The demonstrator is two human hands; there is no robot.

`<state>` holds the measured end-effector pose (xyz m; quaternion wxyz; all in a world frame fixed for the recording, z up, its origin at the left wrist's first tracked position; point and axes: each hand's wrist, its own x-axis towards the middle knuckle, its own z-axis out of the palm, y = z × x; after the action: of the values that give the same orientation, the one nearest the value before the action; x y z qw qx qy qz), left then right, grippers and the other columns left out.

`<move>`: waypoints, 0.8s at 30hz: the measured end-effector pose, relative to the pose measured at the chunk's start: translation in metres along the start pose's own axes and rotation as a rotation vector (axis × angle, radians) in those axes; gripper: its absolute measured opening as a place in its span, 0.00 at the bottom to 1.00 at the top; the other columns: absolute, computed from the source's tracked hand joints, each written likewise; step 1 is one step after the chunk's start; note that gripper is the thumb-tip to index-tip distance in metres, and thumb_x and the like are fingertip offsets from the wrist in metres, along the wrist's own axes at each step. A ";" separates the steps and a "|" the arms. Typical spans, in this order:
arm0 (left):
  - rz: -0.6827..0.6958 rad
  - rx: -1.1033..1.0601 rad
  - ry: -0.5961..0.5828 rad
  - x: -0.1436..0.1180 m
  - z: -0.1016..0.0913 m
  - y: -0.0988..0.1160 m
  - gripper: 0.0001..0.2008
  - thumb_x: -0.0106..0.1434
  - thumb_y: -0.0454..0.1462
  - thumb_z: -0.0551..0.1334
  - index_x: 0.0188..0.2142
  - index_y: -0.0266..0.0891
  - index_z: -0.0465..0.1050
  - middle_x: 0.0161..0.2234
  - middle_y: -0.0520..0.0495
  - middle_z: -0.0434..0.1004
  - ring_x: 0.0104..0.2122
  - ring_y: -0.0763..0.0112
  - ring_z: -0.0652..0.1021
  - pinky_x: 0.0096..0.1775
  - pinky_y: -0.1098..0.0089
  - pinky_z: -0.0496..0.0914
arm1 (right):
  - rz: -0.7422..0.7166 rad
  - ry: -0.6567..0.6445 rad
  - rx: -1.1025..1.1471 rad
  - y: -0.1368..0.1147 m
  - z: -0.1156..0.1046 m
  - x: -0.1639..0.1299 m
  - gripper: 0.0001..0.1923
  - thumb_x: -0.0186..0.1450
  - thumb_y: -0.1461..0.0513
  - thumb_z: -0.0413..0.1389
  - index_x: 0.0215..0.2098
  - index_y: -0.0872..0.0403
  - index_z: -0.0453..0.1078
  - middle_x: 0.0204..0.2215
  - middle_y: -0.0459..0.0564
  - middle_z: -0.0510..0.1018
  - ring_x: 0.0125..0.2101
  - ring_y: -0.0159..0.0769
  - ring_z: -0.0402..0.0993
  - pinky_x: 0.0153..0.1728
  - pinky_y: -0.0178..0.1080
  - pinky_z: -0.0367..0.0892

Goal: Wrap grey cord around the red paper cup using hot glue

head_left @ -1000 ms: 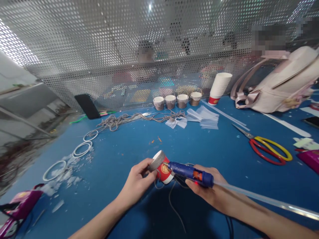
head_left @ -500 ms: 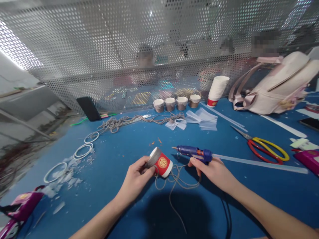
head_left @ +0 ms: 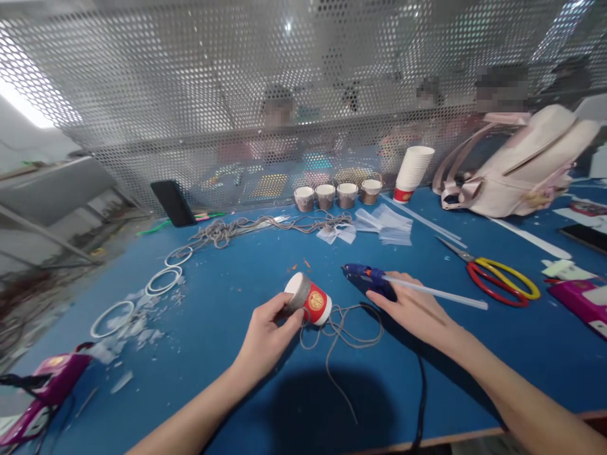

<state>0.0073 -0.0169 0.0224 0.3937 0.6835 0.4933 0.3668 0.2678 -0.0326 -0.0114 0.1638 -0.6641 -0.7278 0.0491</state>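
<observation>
A small red paper cup with a gold emblem and grey cord wound round its upper half [head_left: 309,298] lies tilted, base pointing to ten o'clock. At its three o'clock, a blue hot-glue gun [head_left: 367,278] lies on the table, clear glue stick trailing toward three o'clock.

Both forearms are bare, with no sleeves, gloves or jewellery on the left hand [head_left: 265,335] or right hand [head_left: 410,309].

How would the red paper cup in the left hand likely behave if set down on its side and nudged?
The red paper cup looks thin-walled and probably light, so a nudge would shift it easily. Its tapered round shape would likely roll in a curve. The grey cord trailing from it may drag and limit rolling. The left hand grips it.
</observation>
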 end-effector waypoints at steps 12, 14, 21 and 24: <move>-0.032 -0.018 -0.033 -0.009 0.009 0.002 0.07 0.54 0.38 0.59 0.27 0.36 0.73 0.23 0.52 0.74 0.24 0.72 0.71 0.28 0.74 0.66 | -0.450 0.236 0.233 -0.073 -0.008 -0.030 0.10 0.68 0.61 0.49 0.31 0.55 0.68 0.27 0.50 0.74 0.28 0.36 0.68 0.30 0.38 0.57; -0.016 -0.009 -0.032 -0.011 0.010 0.005 0.07 0.54 0.37 0.59 0.28 0.37 0.74 0.23 0.52 0.74 0.24 0.72 0.72 0.28 0.74 0.66 | -0.474 0.290 0.198 -0.086 -0.001 -0.022 0.12 0.66 0.57 0.51 0.29 0.55 0.68 0.26 0.50 0.74 0.27 0.36 0.67 0.29 0.39 0.56; 0.100 0.121 -0.030 -0.014 0.008 0.004 0.07 0.56 0.36 0.57 0.26 0.37 0.73 0.22 0.53 0.73 0.24 0.73 0.70 0.29 0.74 0.66 | -0.436 0.377 0.237 -0.099 0.014 -0.012 0.11 0.63 0.66 0.49 0.23 0.54 0.64 0.21 0.47 0.71 0.24 0.33 0.64 0.29 0.38 0.53; 0.140 0.184 -0.027 -0.014 0.009 0.004 0.08 0.56 0.36 0.56 0.25 0.38 0.72 0.22 0.52 0.72 0.23 0.74 0.69 0.29 0.74 0.66 | -0.369 0.337 0.498 -0.099 0.010 -0.013 0.09 0.59 0.67 0.50 0.21 0.53 0.61 0.19 0.44 0.70 0.22 0.31 0.64 0.28 0.36 0.56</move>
<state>0.0133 -0.0328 0.0205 0.3094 0.7544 0.4707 0.3370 0.1710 -0.0547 0.0052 0.4448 -0.4600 -0.7638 0.0844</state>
